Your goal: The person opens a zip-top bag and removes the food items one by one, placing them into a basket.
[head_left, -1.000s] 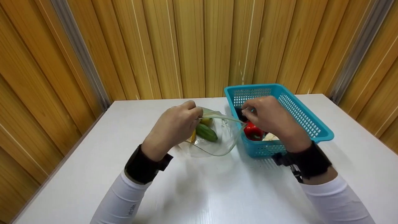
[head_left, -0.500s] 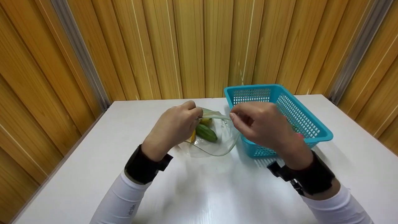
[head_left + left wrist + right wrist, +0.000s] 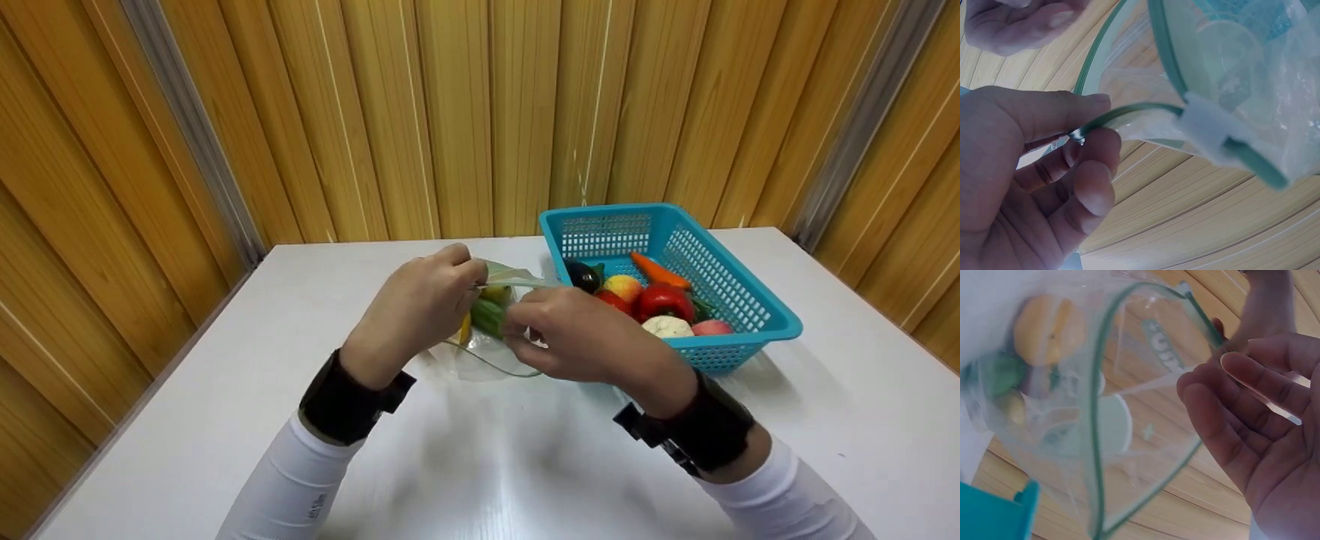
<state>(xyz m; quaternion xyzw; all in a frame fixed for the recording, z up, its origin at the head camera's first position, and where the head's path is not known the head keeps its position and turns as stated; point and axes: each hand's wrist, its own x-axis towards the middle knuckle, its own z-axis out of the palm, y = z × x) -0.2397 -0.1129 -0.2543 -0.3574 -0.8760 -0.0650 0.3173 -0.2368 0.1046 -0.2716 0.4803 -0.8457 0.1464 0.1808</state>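
A clear zip bag (image 3: 480,365) with green-edged lips lies on the white table, its mouth standing apart. My left hand (image 3: 424,307) pinches one corner of its lip between thumb and forefinger. A white slider (image 3: 1207,128) sits on the green zip strip close to those fingers. Inside the bag are a green cucumber (image 3: 487,316), a yellow piece (image 3: 465,328) and a round orange thing (image 3: 1049,329), seen through the plastic. My right hand (image 3: 577,330) hovers in front of the bag's mouth, fingers loosely bent, with nothing seen between them in the right wrist view.
A blue perforated basket (image 3: 784,326) stands right of the bag. It holds a carrot (image 3: 660,270), a red bell pepper (image 3: 665,301), a cauliflower (image 3: 667,327), an eggplant (image 3: 581,276) and other produce. Wood-patterned walls (image 3: 450,112) enclose the table.
My right hand has come from over the basket leftward and nearer, to the front of the bag's mouth, uncovering the basket's produce. The left hand keeps its pinch in place.
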